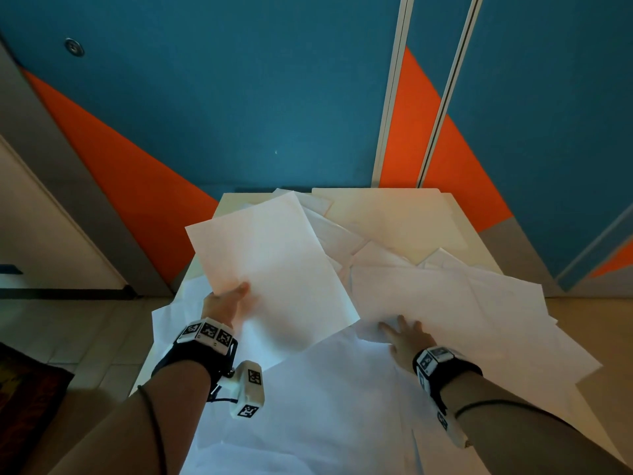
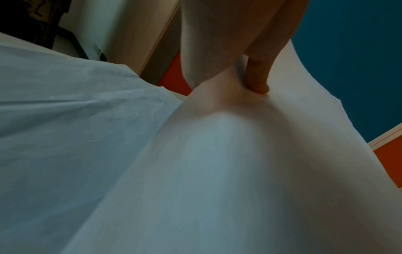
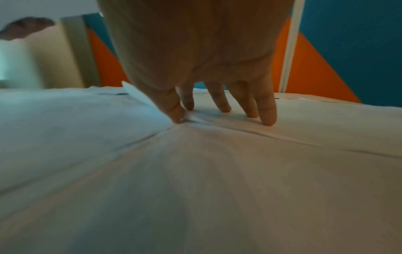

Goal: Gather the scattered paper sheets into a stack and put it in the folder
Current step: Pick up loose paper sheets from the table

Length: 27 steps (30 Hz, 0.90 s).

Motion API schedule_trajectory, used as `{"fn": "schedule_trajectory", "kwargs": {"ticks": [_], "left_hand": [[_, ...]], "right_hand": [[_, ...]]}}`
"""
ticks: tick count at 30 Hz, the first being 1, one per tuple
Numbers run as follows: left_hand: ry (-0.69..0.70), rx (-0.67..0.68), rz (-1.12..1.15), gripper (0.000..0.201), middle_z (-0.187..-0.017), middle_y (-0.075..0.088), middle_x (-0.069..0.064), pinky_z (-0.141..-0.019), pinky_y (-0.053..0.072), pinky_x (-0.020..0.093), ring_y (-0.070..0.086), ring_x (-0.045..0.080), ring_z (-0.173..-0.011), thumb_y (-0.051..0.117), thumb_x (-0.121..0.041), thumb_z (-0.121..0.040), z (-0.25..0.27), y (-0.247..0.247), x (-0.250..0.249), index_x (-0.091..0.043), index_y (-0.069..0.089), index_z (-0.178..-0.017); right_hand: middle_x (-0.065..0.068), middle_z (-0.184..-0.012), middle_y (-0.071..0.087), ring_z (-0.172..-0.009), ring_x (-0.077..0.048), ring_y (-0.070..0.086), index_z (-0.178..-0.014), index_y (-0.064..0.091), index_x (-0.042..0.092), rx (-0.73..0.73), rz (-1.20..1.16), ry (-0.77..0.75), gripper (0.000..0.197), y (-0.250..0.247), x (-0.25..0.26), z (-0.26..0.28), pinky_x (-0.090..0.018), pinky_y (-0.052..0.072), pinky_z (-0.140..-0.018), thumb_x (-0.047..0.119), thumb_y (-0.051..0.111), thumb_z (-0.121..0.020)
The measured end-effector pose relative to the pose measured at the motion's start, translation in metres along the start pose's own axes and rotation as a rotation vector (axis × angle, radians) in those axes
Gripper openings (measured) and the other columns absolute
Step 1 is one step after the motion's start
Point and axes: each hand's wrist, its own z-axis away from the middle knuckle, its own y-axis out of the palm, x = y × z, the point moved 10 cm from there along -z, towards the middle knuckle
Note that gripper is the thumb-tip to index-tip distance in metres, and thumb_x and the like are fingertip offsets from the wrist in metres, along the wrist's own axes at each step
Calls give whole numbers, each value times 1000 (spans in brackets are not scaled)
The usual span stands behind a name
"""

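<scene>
You stood over a white table (image 1: 229,207) strewn edge to edge with loose paper sheets (image 1: 445,296), white, overlapping at odd angles, some hanging past the near and right edges. At the far right of the table lay the cream folder (image 1: 394,214), flat, with sheet corners lapping over its near edge; whether it lay open, or held anything inside, could not be told.

Your left hand (image 1: 224,301) pinched a lifted sheet (image 1: 270,269) by its near-left corner, thumb on top and fingers beneath, the page raised clear above the pile and tilted. From the left wrist, the thumb (image 2: 259,80) dented the paper where it pressed.

Your right hand (image 1: 406,335) lay palm down on the scattered sheets right of centre, fingers spread and straight. From the right wrist, its fingertips (image 3: 268,118) pressed into the paper, which creased at the thumb.

Behind the table rose a teal and orange wall (image 1: 239,97).
</scene>
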Motion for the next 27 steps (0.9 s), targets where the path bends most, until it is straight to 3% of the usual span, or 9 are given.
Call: {"fn": "schedule_trajectory", "kwargs": {"ticks": [2,5,8,11,16,18,20,24,27], "left_hand": [[4,-10,11,49,-116,63,17,-102,41,38,57,33,-112,73,-21,-80,3,2,1,3,57,-120],[12,-22,12,46,-120,61,19,-103,40,37,56,34,-114,70,-18,-82,9,5,-3,4,57,-120],[15,-21,23,45,-121,62,20,-105,40,40,57,35,-114,71,-17,-81,9,7,-6,4,58,-119],[17,-33,14,48,-120,62,20,-105,40,41,57,35,-113,72,-19,-80,10,7,-8,4,57,-120],[28,-36,-5,49,-122,61,22,-101,41,37,56,37,-114,71,-18,-81,13,7,-11,6,56,-121],[28,-35,-12,49,-123,60,23,-99,41,36,55,37,-115,71,-18,-81,15,8,-12,7,55,-121],[27,-35,-23,50,-123,59,23,-97,40,35,55,37,-115,70,-19,-82,16,9,-16,8,54,-122],[42,-9,-26,50,-121,61,22,-101,43,38,58,36,-112,72,-20,-81,21,12,-27,6,56,-120],[60,28,-48,55,-120,63,20,-104,42,41,58,35,-112,74,-27,-78,22,15,-37,4,58,-121]], "right_hand": [[-15,-148,28,-119,-46,42,-141,36,22,-80,49,-60,52,-7,12,4,-45,48,-87,19,50,-90],[-12,-79,69,-53,-33,65,-80,70,10,-251,24,-108,44,-20,13,3,-35,49,-35,8,88,-39],[-12,-65,67,-46,-30,63,-84,69,3,-364,-34,-144,38,-57,13,11,-29,46,-39,-3,82,-49],[-3,-41,53,-23,-20,45,-73,66,6,-614,-181,-134,47,-131,7,31,-18,16,-32,-5,87,-32],[-16,-50,58,-40,-32,57,-114,60,-2,-1077,-421,-202,35,-239,-4,89,-19,29,-38,-7,61,-80],[-21,-76,67,-58,-35,64,-132,52,9,-1088,-494,-293,50,-264,3,103,-31,51,-51,-10,53,-85],[-18,-86,66,-65,-34,63,-130,55,15,-1152,-464,-428,59,-289,13,121,-35,55,-60,-17,46,-81],[6,-68,44,-57,-2,36,-102,71,2,-1172,-610,-733,41,-332,21,155,-12,25,-53,-14,39,-81],[27,-87,57,-78,19,49,-115,63,9,-1031,-821,-751,30,-353,19,161,0,34,-74,2,58,-86]]}}
